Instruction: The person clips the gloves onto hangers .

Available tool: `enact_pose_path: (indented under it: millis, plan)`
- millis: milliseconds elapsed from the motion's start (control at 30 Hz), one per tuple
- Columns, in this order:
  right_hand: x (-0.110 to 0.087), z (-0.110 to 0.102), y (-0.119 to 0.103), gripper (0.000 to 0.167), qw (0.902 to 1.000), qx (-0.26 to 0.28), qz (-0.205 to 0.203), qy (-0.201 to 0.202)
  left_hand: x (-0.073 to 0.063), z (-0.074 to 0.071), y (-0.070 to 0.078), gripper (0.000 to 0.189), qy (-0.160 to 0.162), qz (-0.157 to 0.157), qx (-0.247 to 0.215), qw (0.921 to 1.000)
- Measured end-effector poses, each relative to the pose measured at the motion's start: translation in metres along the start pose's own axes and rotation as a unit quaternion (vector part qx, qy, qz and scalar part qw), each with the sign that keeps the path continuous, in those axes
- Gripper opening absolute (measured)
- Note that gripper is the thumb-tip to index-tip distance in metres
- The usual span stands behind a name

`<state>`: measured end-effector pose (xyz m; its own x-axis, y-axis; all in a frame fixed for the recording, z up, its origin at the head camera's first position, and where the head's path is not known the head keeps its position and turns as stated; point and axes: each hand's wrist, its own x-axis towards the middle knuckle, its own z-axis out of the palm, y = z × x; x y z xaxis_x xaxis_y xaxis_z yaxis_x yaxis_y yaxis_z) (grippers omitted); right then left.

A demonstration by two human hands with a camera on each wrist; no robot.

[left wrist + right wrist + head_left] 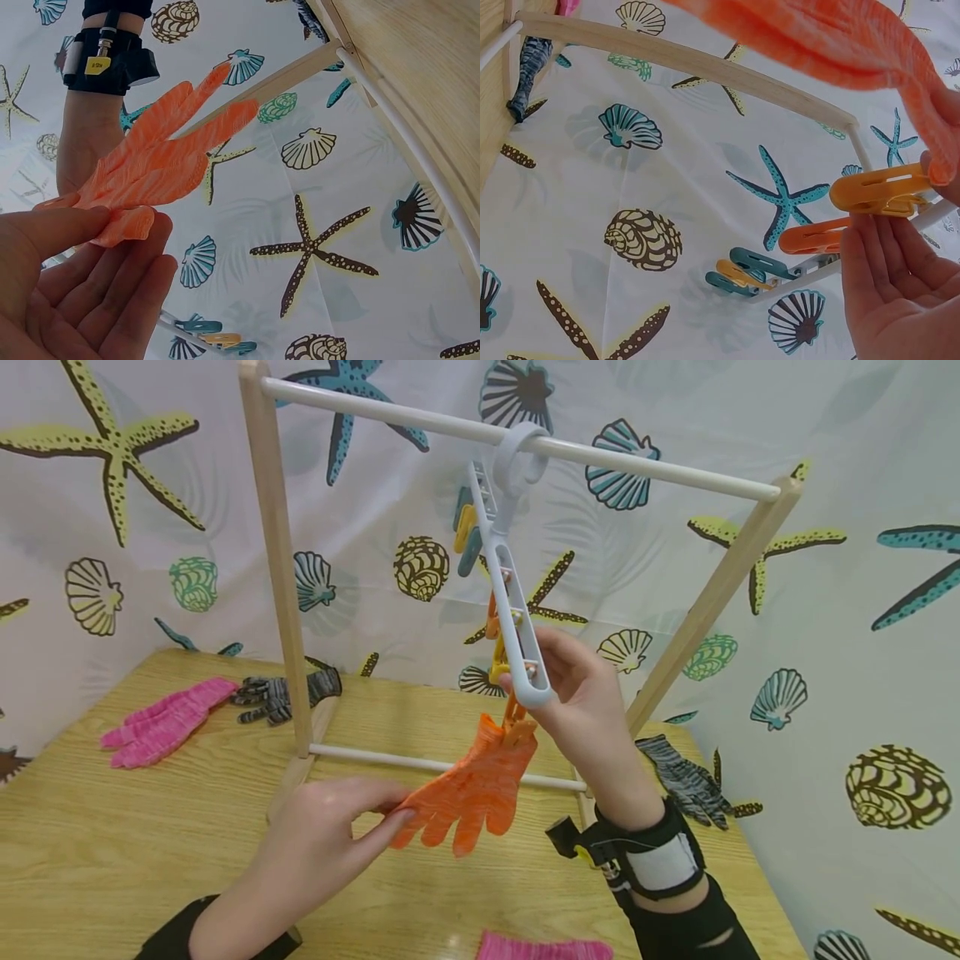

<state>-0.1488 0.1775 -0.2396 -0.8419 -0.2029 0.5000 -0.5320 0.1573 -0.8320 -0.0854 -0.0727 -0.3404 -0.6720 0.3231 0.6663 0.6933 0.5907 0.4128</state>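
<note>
In the head view my left hand (337,827) pinches the edge of an orange knit glove (472,785) between thumb and fingers. The glove hangs fingers down, its cuff in an orange clip (516,727) at the near end of a pale blue clip hanger (517,635). My right hand (588,710) grips that end of the hanger, its thumb beside a yellow clip (498,664). Seen from the right wrist, the fingers (889,262) lie beside a yellow-orange clip (877,187), close under the glove. The left wrist view shows the left hand (90,285) pinching the glove.
The hanger hooks over the white top rod (420,418) of a wooden frame (277,560). Pink gloves (172,722) and a grey-black glove (273,697) lie at left, another grey glove (682,777) at right. A pink item (543,947) lies at the near table edge.
</note>
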Motion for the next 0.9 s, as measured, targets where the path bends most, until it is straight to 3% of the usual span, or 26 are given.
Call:
enact_pose_path:
  millis: [500,900]
  plan:
    - [-0.001,0.000,-0.001,0.045,1.0000,-0.007,-0.005,0.000,-0.006,0.001,-0.007,0.017,-0.008,-0.012,0.014,0.9998]
    - [-0.002,-0.001,-0.002,0.043,0.9998,-0.018,-0.008,-0.001,-0.017,-0.002,-0.018,0.019,-0.020,-0.045,0.032,0.9982]
